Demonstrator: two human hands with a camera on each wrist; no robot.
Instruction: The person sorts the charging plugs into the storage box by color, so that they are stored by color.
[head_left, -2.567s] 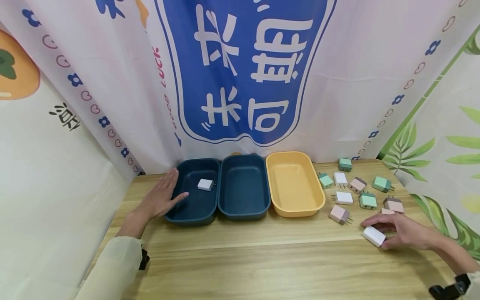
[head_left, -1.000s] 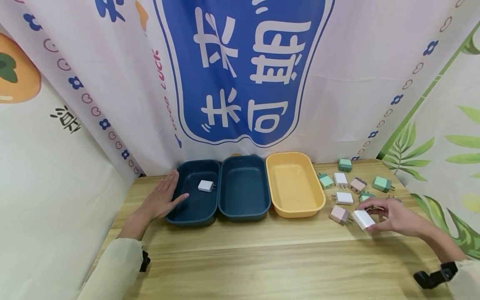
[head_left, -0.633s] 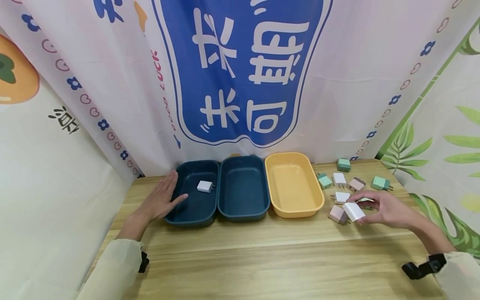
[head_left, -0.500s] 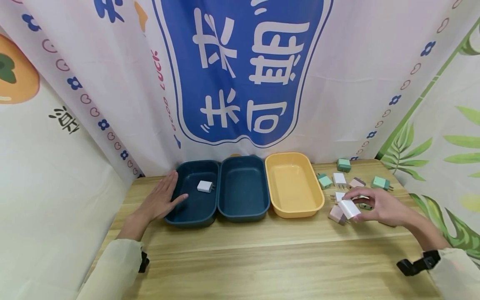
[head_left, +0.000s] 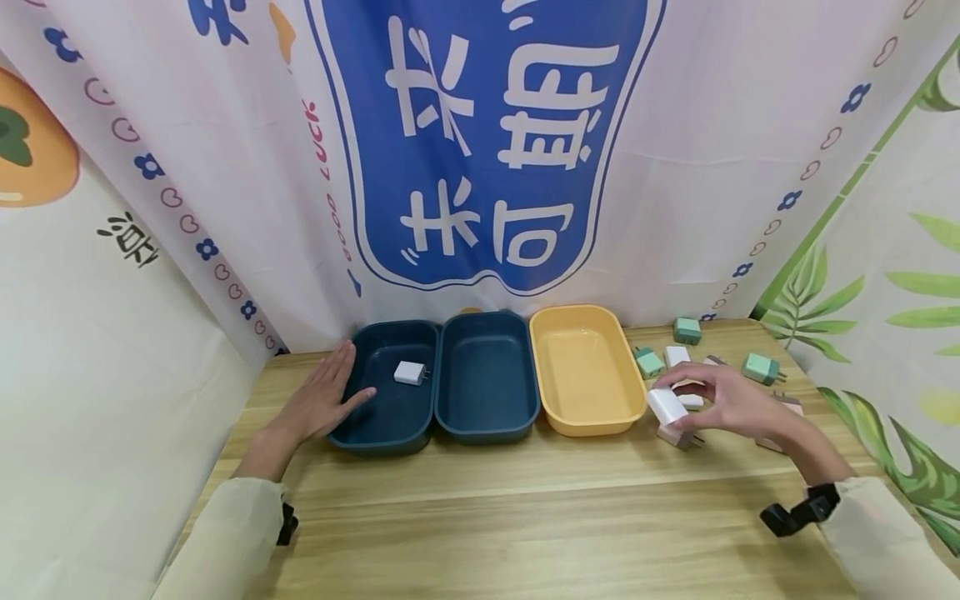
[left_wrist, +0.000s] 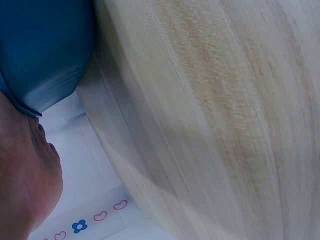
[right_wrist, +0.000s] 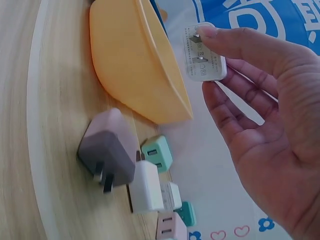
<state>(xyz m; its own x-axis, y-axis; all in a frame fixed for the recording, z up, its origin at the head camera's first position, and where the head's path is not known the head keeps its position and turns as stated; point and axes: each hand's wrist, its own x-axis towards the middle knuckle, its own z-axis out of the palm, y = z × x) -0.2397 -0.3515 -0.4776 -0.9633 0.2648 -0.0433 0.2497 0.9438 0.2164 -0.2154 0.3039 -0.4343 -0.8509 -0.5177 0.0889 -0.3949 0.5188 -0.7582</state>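
Observation:
Between thumb and fingers, my right hand [head_left: 723,400] pinches a white charger plug [head_left: 667,407], raised above the table near the right side of the yellow bin [head_left: 588,429]. In the right wrist view the plug's two metal prongs and printed face show. With fingers straight, my left hand [head_left: 318,396] rests on the left rim of the left dark blue bin [head_left: 382,446], its thumb reaching over the inside. Another white plug [head_left: 410,372] lies in that bin. The left wrist view shows part of the hand [left_wrist: 30,170] against the bin's wall.
A second dark blue bin [head_left: 487,435] stands between the left one and the yellow bin. Several plugs lie on the right: a pink one [right_wrist: 107,150], a green one [head_left: 762,367], a white one [right_wrist: 145,186] and others partly behind my hand. A printed curtain [head_left: 480,167] hangs behind.
My right hand has lifted the white plug and carried it left and away from me, from the table's right side to the yellow bin's edge. My left hand has stayed in place.

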